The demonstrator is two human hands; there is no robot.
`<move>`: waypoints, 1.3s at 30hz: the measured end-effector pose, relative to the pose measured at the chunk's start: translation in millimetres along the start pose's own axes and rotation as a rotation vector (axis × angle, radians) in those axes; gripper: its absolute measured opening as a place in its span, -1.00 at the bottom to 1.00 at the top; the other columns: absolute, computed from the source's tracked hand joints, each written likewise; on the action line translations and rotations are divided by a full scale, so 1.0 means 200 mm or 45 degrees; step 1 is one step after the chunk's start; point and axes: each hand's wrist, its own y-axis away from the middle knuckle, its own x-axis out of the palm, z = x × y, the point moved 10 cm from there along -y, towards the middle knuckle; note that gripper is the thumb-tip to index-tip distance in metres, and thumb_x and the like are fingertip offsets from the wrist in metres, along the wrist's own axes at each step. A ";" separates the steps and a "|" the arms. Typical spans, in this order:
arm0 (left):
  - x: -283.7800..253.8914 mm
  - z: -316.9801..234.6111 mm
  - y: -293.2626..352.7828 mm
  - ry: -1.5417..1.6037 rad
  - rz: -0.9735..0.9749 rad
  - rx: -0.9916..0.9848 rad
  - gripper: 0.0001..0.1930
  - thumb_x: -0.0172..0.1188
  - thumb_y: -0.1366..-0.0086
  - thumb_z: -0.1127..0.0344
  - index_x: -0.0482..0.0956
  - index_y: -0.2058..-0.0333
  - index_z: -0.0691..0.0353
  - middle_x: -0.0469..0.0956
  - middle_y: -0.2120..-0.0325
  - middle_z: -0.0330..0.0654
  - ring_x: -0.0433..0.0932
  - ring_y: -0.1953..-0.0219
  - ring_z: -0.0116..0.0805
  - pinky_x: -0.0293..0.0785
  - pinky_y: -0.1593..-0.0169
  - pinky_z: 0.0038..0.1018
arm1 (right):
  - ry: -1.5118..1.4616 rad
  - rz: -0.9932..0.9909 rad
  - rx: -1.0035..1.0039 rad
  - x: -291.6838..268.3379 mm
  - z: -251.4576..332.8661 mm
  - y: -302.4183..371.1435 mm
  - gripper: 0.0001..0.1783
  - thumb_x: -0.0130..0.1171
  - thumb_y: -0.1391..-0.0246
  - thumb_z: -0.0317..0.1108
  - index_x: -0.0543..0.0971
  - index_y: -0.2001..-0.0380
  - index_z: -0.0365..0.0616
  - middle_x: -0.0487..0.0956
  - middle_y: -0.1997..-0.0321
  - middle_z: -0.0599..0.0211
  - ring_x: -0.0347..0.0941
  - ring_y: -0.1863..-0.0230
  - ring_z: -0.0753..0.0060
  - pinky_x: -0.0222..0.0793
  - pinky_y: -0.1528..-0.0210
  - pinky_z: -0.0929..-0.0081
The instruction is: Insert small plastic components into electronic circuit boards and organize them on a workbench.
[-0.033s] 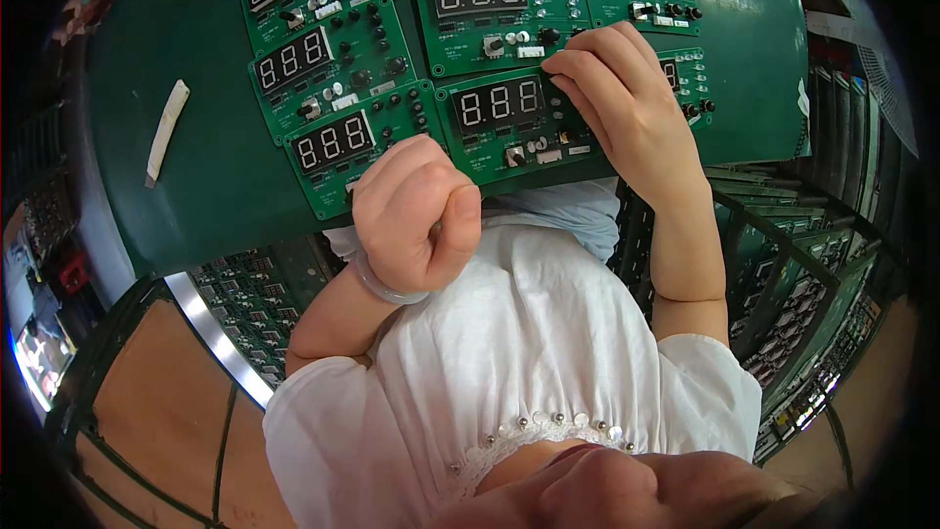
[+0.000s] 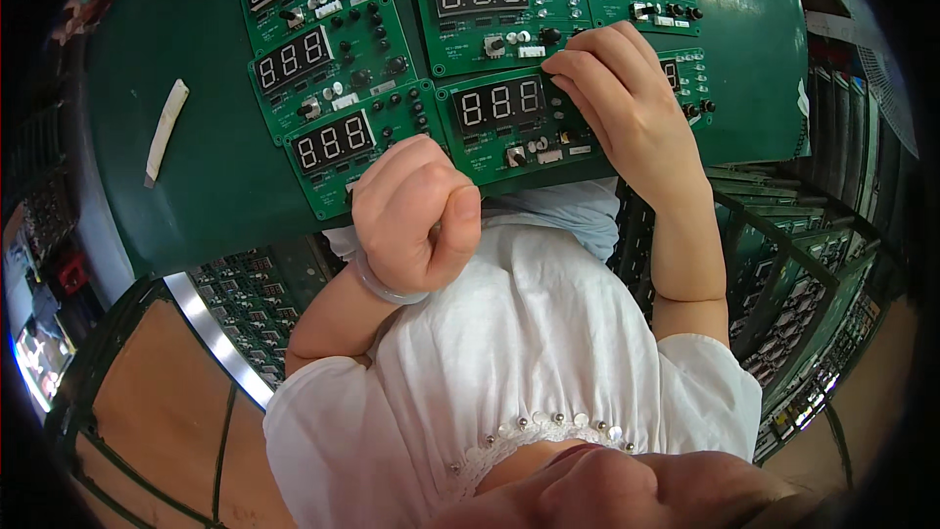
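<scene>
Green circuit boards with three-digit displays lie in rows on the green table mat. My left hand (image 2: 416,216) is curled into a fist over the near edge of the lower left board (image 2: 328,176); the inside of the fist is hidden. Across the right part of the nearest middle board (image 2: 480,147) reaches my right hand (image 2: 627,103). Its thumb and forefinger are pinched together by that board's far edge, beside the white-digit display (image 2: 499,103). Whatever sits between the fingertips is too small or covered to make out. Another board (image 2: 695,88) is partly hidden behind this hand.
More boards (image 2: 480,20) lie farther back, almost edge to edge. A thin off-white strip (image 2: 166,132) rests on the green mat (image 2: 215,176) at left. Racks holding many boards (image 2: 793,284) stand below the table at right, and others (image 2: 245,304) at lower left.
</scene>
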 end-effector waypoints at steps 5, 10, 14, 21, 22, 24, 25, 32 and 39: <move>0.02 0.00 0.01 -0.032 0.015 0.021 -0.78 0.03 -0.24 0.47 0.38 0.61 0.29 0.33 0.70 -0.21 0.27 0.67 -0.37 0.13 0.58 -0.48 | 0.016 0.094 -0.012 0.00 0.02 -0.02 -0.79 0.13 0.11 -0.52 0.53 0.30 -0.20 0.45 0.24 0.27 0.39 0.14 0.19 0.37 0.06 0.35; 0.01 0.00 0.02 -0.110 0.000 0.043 -0.86 0.16 -0.12 0.50 0.41 0.59 0.28 0.29 0.70 -0.16 0.30 0.68 -0.21 0.24 0.59 -0.38 | -0.173 0.042 0.030 -0.06 -0.02 -0.03 -0.78 0.22 0.15 -0.60 0.56 0.32 -0.22 0.49 0.29 0.28 0.45 0.22 0.18 0.43 0.17 0.34; 0.04 -0.03 0.00 -0.250 0.058 0.114 -0.92 0.22 -0.08 0.48 0.48 0.50 0.30 0.32 0.64 -0.15 0.34 0.65 -0.20 0.29 0.58 -0.37 | -0.232 -0.037 0.167 -0.11 -0.08 -0.01 -0.79 0.27 0.10 -0.62 0.57 0.32 -0.20 0.53 0.31 0.25 0.49 0.29 0.16 0.46 0.28 0.34; 0.16 -0.06 -0.09 -0.795 0.127 0.157 -0.70 0.28 -0.02 0.46 0.63 0.20 0.31 0.28 0.60 -0.24 0.38 0.59 -0.33 0.35 0.56 -0.46 | -0.193 -0.004 0.050 -0.08 -0.05 -0.02 -0.79 0.25 0.09 -0.63 0.57 0.33 -0.19 0.52 0.29 0.26 0.48 0.28 0.16 0.45 0.27 0.33; 0.17 -0.07 -0.10 -0.799 0.127 0.155 -0.70 0.28 -0.02 0.46 0.63 0.20 0.31 0.28 0.60 -0.24 0.38 0.59 -0.33 0.35 0.56 -0.46 | -0.196 -0.004 0.049 -0.08 -0.04 -0.03 -0.79 0.25 0.09 -0.63 0.57 0.33 -0.19 0.52 0.29 0.26 0.48 0.28 0.16 0.45 0.27 0.33; 0.19 -0.05 -0.11 -0.836 0.165 0.072 -0.61 0.23 0.02 0.55 0.64 0.13 0.26 0.28 0.61 -0.19 0.37 0.58 -0.25 0.36 0.49 -0.37 | -0.264 0.019 0.075 -0.06 -0.05 -0.03 -0.80 0.25 0.09 -0.62 0.57 0.33 -0.19 0.52 0.30 0.25 0.47 0.27 0.14 0.44 0.26 0.31; 0.19 -0.05 -0.12 -0.832 0.169 0.073 -0.61 0.23 0.02 0.55 0.64 0.13 0.26 0.28 0.61 -0.19 0.37 0.58 -0.25 0.36 0.49 -0.37 | -0.263 0.018 0.081 -0.06 -0.05 -0.03 -0.80 0.25 0.09 -0.62 0.57 0.33 -0.19 0.52 0.30 0.25 0.47 0.27 0.14 0.44 0.26 0.31; 0.28 -0.01 -0.15 -0.902 0.359 -0.016 -0.56 0.23 0.03 0.48 0.62 0.08 0.23 0.31 0.55 -0.20 0.42 0.47 -0.26 0.41 0.39 -0.38 | -0.257 0.004 0.077 -0.07 -0.07 -0.02 -0.83 0.25 0.10 -0.60 0.56 0.35 -0.23 0.51 0.30 0.23 0.44 0.26 0.11 0.41 0.23 0.28; 0.33 -0.02 -0.17 -1.006 0.352 0.123 -0.76 0.22 -0.05 0.42 0.65 0.26 0.26 0.34 0.60 -0.27 0.43 0.50 -0.38 0.41 0.51 -0.53 | -0.161 0.059 0.063 -0.07 -0.04 -0.03 -0.83 0.25 0.11 -0.61 0.58 0.37 -0.24 0.53 0.30 0.22 0.47 0.25 0.11 0.43 0.24 0.29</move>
